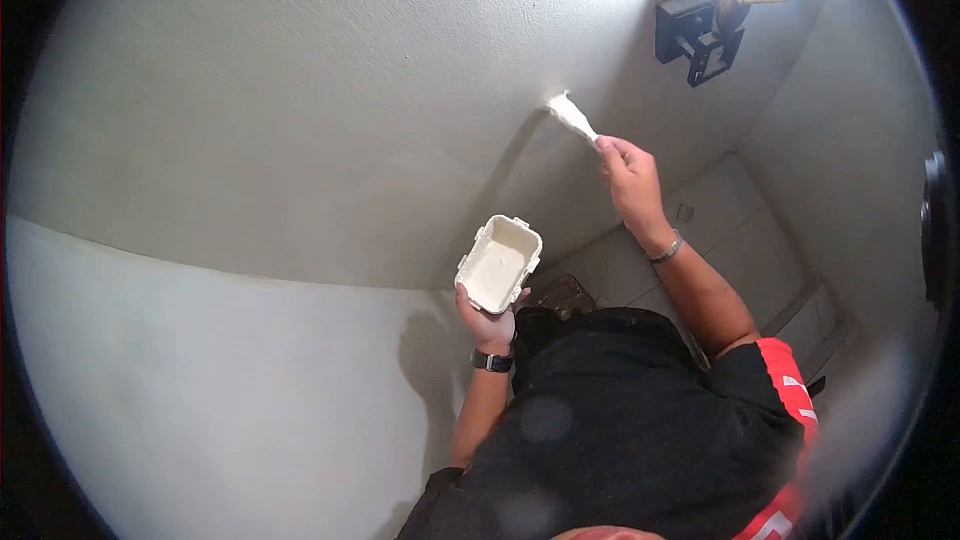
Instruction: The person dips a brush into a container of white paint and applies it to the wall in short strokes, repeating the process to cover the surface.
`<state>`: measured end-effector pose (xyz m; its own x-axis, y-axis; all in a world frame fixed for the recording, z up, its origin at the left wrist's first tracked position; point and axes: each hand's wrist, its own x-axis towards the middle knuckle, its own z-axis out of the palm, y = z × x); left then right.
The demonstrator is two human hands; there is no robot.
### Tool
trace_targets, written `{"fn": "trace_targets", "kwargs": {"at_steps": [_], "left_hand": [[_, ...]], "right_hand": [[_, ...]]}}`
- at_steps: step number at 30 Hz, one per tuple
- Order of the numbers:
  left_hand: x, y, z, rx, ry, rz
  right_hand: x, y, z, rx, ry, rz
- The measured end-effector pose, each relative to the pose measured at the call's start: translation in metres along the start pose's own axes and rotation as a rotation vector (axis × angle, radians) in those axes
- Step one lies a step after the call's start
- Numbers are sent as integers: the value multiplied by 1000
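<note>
My right hand (632, 180) is closed around the handle of a white-coated paintbrush (572, 117), raised up and to the right. The brush's wide end meets the grey wall (330, 120), where a small white patch shows at its tip. Lower down, my left hand (485, 322) grips a white plastic tub (512, 230) from beneath, fingers at its near edge. The tub has clip-like tabs on its rim, and white paint (497, 272) covers its bottom. It is tilted so that its inside faces me.
A dark bracket (690, 28) with a pale plate and a bright light juts from the wall at upper right. A white surface (240, 370) lies at lower left. Floor tiles (735, 210) and a dark object (935, 230) are on the right.
</note>
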<state>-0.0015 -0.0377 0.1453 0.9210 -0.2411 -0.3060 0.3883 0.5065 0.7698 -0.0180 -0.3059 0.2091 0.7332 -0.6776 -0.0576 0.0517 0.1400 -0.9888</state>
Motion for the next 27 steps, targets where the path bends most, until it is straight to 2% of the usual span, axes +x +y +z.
{"fn": "trace_targets", "kwargs": {"at_steps": [1,3,7,10,12,16,18,19,22,27], "left_hand": [[-1,2,-1,-3,-1,2],[-2,3,2,23,-7,36],[-1,3,-4,-12,-17,-16],[-1,4,2,4,-10,10],[-2,3,3,-9,34,-6],[-1,3,4,-11,32,1],[-1,2,4,-15,30,3],[-1,2,3,-13,25,4],[-2,0,-2,-2,-26,17],[2,-1,-6,-94,-27,-34]], "right_hand": [[-8,-11,3,-1,-1,-3],[-21,-24,6,27,24,-167],[-19,6,13,-65,95,-239],[-6,56,8,-223,152,-210],[-5,82,0,-321,122,-6],[-13,106,-11,-396,147,38],[-20,103,-15,-375,111,158],[-18,99,-15,-372,114,155],[-10,68,-1,-326,139,57],[-4,-15,15,-42,37,-86]]}}
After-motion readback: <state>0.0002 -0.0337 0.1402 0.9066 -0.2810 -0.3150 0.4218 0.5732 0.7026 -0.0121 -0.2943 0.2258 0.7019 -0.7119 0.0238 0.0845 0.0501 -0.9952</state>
